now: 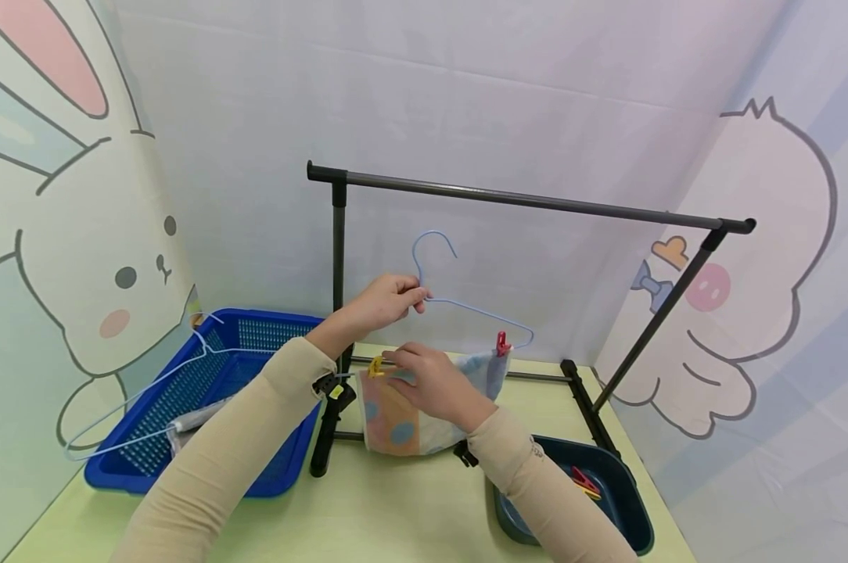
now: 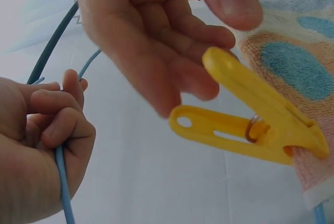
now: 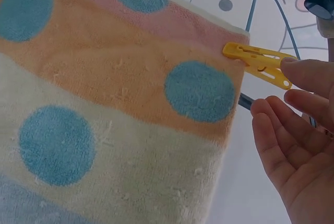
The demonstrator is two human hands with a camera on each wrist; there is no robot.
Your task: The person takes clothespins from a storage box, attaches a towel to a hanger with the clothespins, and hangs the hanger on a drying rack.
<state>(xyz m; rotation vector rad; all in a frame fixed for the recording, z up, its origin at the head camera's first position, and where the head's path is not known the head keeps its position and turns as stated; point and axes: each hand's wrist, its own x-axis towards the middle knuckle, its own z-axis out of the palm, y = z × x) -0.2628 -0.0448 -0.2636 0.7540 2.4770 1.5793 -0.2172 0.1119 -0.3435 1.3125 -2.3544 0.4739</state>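
My left hand (image 1: 385, 301) grips a light blue wire hanger (image 2: 63, 182) at its neck, below the hook. A towel (image 1: 396, 426) with orange, pink, cream and blue areas and blue dots hangs from the hanger's lower part. A red clothespin (image 1: 503, 344) clips its right corner. At the left corner a yellow clothespin (image 2: 271, 130) bites on the towel's edge. My right hand (image 1: 438, 387) is at that clothespin's handles, its fingers loosely spread. In the left wrist view the thumb stands apart from the upper handle, while a fingertip is close to the lower one.
Behind my hands stands a dark rack with a top bar (image 1: 537, 202). On the left, a blue basket (image 1: 276, 477) has another hanger (image 1: 246, 350) lying across it, with a pale cloth (image 1: 199, 414). A dark bin (image 1: 642, 524) with red and yellow clothespins (image 1: 586, 483) sits at right.
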